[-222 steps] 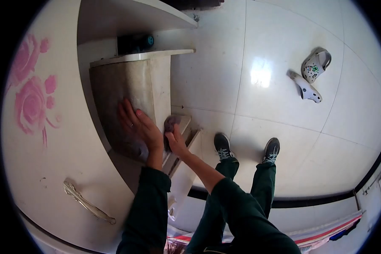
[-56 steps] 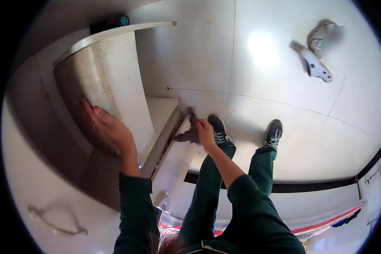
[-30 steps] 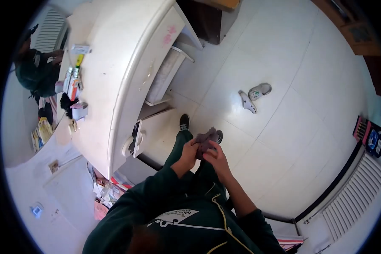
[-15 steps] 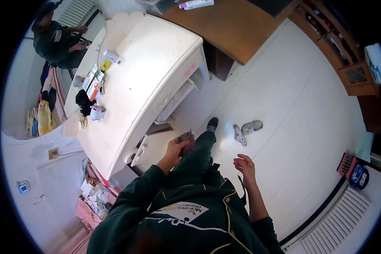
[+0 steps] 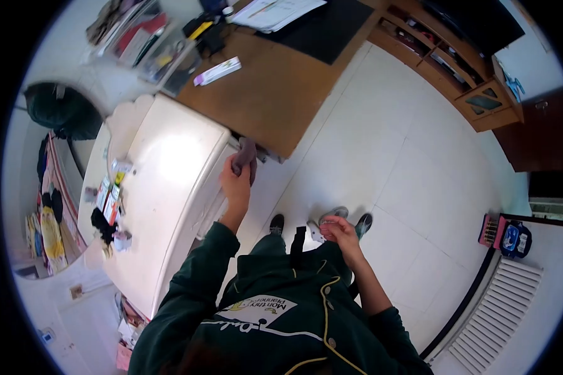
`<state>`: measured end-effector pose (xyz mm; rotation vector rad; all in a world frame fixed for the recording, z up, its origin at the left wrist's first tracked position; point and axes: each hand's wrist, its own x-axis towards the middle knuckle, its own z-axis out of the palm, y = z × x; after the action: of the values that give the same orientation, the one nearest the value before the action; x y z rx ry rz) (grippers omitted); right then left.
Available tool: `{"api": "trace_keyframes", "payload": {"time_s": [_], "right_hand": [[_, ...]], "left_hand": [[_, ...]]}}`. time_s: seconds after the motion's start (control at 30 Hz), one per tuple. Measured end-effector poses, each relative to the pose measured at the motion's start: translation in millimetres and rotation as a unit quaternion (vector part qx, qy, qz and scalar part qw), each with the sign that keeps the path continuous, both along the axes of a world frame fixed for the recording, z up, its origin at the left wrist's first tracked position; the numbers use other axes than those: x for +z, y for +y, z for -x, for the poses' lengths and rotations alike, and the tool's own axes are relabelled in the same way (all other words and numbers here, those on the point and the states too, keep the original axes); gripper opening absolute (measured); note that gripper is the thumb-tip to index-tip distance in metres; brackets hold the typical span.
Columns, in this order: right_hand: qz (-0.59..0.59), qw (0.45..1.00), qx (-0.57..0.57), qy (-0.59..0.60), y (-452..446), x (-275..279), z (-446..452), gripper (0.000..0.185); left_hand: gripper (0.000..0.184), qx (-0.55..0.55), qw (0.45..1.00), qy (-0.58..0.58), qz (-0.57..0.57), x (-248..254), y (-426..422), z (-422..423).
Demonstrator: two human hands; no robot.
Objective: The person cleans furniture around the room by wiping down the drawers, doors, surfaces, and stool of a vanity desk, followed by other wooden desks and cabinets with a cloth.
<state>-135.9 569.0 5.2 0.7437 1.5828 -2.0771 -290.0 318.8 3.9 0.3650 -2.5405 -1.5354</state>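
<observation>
My left hand (image 5: pixel 235 186) is closed around a dark greyish-purple cloth (image 5: pixel 246 154), which is bunched up and sticks out above the fingers. It is held beside the front corner of the white dressing table (image 5: pixel 162 181), near the brown desk (image 5: pixel 256 94). My right hand (image 5: pixel 342 235) hangs in front of my body, above the shoes and the floor. Its fingers are loosely bent and nothing shows in them.
A purple-and-white box (image 5: pixel 217 71) and papers (image 5: pixel 278 12) lie on the desk. Small boxes (image 5: pixel 111 205) stand by the mirror (image 5: pixel 59 169). Grey clogs (image 5: pixel 316 232) lie by my feet. A wooden cabinet (image 5: pixel 475 103) and a white radiator (image 5: pixel 497 315) are on the right.
I have stepped forward toward the desk. My left hand has moved up and forward with the cloth, to the desk end of the dressing table. My right hand has come closer to my body.
</observation>
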Motion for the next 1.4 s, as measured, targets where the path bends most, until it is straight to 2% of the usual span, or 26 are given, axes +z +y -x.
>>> {"api": "trace_keyframes", "payload": {"time_s": [0.03, 0.1, 0.13, 0.2, 0.27, 0.3, 0.33, 0.4, 0.5, 0.6, 0.63, 0.67, 0.73, 0.77, 0.8, 0.87, 0.9, 0.93, 1.0, 1.03, 1.13, 1.17, 1.23, 1.27, 1.33, 1.4], "right_hand": [[0.006, 1.0, -0.009, 0.002, 14.9, 0.9, 3.8, 0.024], [0.007, 1.0, -0.024, -0.01, 53.4, -8.1, 10.9, 0.024], [0.007, 0.999, -0.025, -0.022, 74.9, -14.8, 14.6, 0.024], [-0.006, 0.999, -0.035, -0.042, 119.5, -28.0, 24.2, 0.023], [0.01, 0.997, -0.052, -0.056, 177.8, -44.6, 36.4, 0.023], [0.025, 0.996, -0.063, -0.055, 206.3, -49.6, 43.7, 0.022], [0.033, 0.996, -0.053, -0.067, 240.0, -59.4, 50.8, 0.022], [-0.015, 0.991, -0.11, -0.074, 291.6, -78.1, 55.3, 0.026], [-0.055, 0.986, -0.117, -0.108, 357.0, -91.1, 54.3, 0.027], [-0.061, 0.978, -0.087, -0.177, 402.6, -93.9, 64.9, 0.023], [-0.068, 0.977, -0.078, -0.186, 412.2, -99.1, 68.5, 0.024], [-0.063, 0.977, -0.079, -0.19, 417.6, -100.8, 72.8, 0.025], [-0.047, 0.976, -0.088, -0.192, 424.5, -106.4, 82.3, 0.025], [-0.048, 0.974, -0.088, -0.203, 426.7, -111.8, 86.1, 0.025], [-0.049, 0.972, -0.087, -0.213, 427.2, -119.7, 89.0, 0.025], [-0.048, 0.973, -0.075, -0.213, 428.1, -133.7, 90.5, 0.031], [-0.041, 0.97, -0.079, -0.227, 426.1, -139.8, 89.8, 0.031], [-0.035, 0.967, -0.082, -0.238, 424.5, -147.7, 88.8, 0.031], [-0.029, 0.965, -0.081, -0.247, 418.6, -164.0, 83.8, 0.032], [-0.02, 0.962, -0.086, -0.257, 415.7, -173.4, 81.2, 0.03], [-0.015, 0.956, -0.095, -0.278, 404.9, -197.7, 85.7, 0.028], [-0.01, 0.959, -0.094, -0.267, 402.1, -200.6, 90.8, 0.029], [-0.026, 0.959, -0.086, -0.27, 397.1, -206.5, 99.7, 0.032], [-0.037, 0.958, -0.081, -0.272, 394.4, -207.2, 104.5, 0.034], [-0.031, 0.956, -0.08, -0.282, 391.1, -215.6, 104.0, 0.032], [-0.027, 0.953, -0.073, -0.291, 388.2, -223.9, 103.7, 0.031]], "left_hand": [[0.031, -0.011, 1.0, 0.002, 0.002, -0.2, 16.3, 14.4], [0.033, -0.119, 0.972, 0.143, 0.141, -5.8, 54.7, 37.8], [0.033, -0.131, 0.971, 0.143, 0.141, -16.3, 70.0, 46.3], [0.035, -0.246, 0.897, 0.152, 0.334, -56.6, 83.5, 63.7], [0.04, -0.204, 0.89, 0.19, 0.36, -89.9, 89.0, 77.3], [0.042, -0.182, 0.895, 0.131, 0.386, -71.0, 105.5, 76.7], [0.044, -0.169, 0.895, 0.145, 0.388, -67.7, 116.1, 81.9], [0.045, -0.136, 0.905, 0.137, 0.378, -61.8, 128.1, 92.7], [0.042, -0.174, 0.888, 0.059, 0.422, -49.4, 175.7, 98.7], [0.028, -0.408, 0.744, 0.075, 0.524, -49.0, 228.5, 105.8], [0.028, -0.473, 0.635, 0.076, 0.606, -65.3, 220.3, 112.4], [0.028, -0.475, 0.632, 0.066, 0.609, -76.0, 210.8, 122.4], [0.031, -0.494, 0.408, -0.035, 0.767, -97.3, 192.0, 140.4], [0.034, -0.486, 0.317, -0.085, 0.81, -105.4, 186.2, 144.1], [0.034, -0.488, 0.313, -0.092, 0.809, -115.2, 181.1, 144.1], [0.04, -0.458, 0.202, -0.148, 0.853, -133.8, 172.9, 140.7], [0.045, -0.431, 0.248, -0.167, 0.851, -153.2, 152.8, 139.0], [0.045, -0.433, 0.244, -0.167, 0.851, -178.6, 134.7, 144.1], [0.048, -0.509, 0.288, -0.101, 0.805, -207.5, 120.2, 163.4], [0.048, -0.502, 0.296, -0.074, 0.809, -224.8, 127.2, 175.0], [0.046, -0.532, 0.267, -0.089, 0.798, -253.2, 197.0, 235.1], [0.047, -0.511, 0.247, -0.096, 0.818, -268.9, 211.7, 246.6], [0.049, -0.494, 0.224, -0.114, 0.833, -295.9, 182.4, 226.1], [0.05, -0.464, 0.313, -0.088, 0.824, -322.1, 131.1, 184.0], [0.052, -0.429, 0.397, -0.059, 0.81, -324.6, 97.8, 146.8], [0.052, -0.509, 0.305, -0.191, 0.782, -308.2, 93.5, 127.0]]}}
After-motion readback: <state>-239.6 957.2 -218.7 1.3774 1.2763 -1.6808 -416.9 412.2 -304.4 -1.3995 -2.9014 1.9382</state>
